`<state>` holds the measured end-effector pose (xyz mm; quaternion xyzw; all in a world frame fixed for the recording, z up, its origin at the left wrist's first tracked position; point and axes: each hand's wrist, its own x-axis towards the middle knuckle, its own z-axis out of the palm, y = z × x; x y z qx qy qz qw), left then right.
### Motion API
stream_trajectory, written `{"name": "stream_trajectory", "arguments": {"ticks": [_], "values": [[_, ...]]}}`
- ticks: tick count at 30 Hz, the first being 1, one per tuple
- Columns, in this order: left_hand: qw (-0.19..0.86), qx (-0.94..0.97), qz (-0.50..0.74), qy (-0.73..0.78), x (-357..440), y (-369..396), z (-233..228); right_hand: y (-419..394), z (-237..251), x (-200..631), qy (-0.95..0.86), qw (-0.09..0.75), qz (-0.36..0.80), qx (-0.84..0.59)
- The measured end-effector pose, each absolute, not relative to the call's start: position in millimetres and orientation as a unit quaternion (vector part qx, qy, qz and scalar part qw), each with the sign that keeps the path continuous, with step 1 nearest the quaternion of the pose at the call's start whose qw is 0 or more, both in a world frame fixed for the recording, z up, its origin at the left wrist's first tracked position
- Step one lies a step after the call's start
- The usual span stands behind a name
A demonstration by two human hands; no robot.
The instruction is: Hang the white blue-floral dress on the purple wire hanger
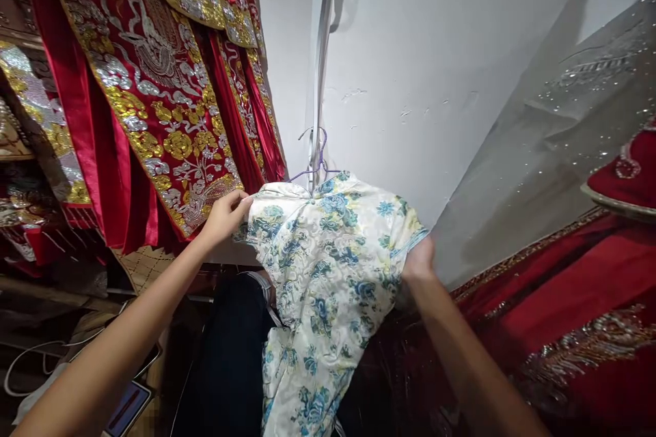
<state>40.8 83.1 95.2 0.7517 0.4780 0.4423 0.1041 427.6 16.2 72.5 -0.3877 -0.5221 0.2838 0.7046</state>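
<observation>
A short-sleeved white floral dress (333, 273), with blue and yellow flowers and a small button at the collar, hangs in front of me on a purple hanger (322, 157). The hook of that hanger is at a pale vertical rail (322, 48). At the dress's left shoulder and sleeve, my left hand (229, 214) is closed, pinching the fabric between thumb and fingers. My right hand (421, 258) is at the hem of the opposite sleeve; its fingers are hidden by the cloth. Lower down, the skirt is bunched and falls past my knee.
Red garments with gold and silver embroidery (169, 82) hang close on the left. To the right are a sheer sparkling fabric (553, 123) and a red beaded garment (579, 328). A phone (128, 410) and a white cable (31, 348) lie at lower left. Behind the dress stands a white wall (410, 68).
</observation>
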Motion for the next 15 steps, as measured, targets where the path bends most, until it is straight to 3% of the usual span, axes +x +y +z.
{"name": "stream_trajectory", "arguments": {"ticks": [5,9,13,15], "values": [[0.08,0.785,0.467,0.399,62.2,86.5,112.1,14.3,99.0,434.7,-0.432,0.74,0.342,-0.387],[0.009,0.831,0.451,0.327,94.5,83.4,151.0,2.4,128.7,425.1,-0.371,0.807,0.295,-0.351],[-0.044,0.813,0.486,0.317,111.9,59.6,173.0,-30.8,118.0,405.5,-0.312,0.856,0.22,-0.349],[-0.029,0.807,0.492,0.326,114.0,47.5,173.9,-59.9,106.3,393.3,-0.361,0.833,0.208,-0.364]]}}
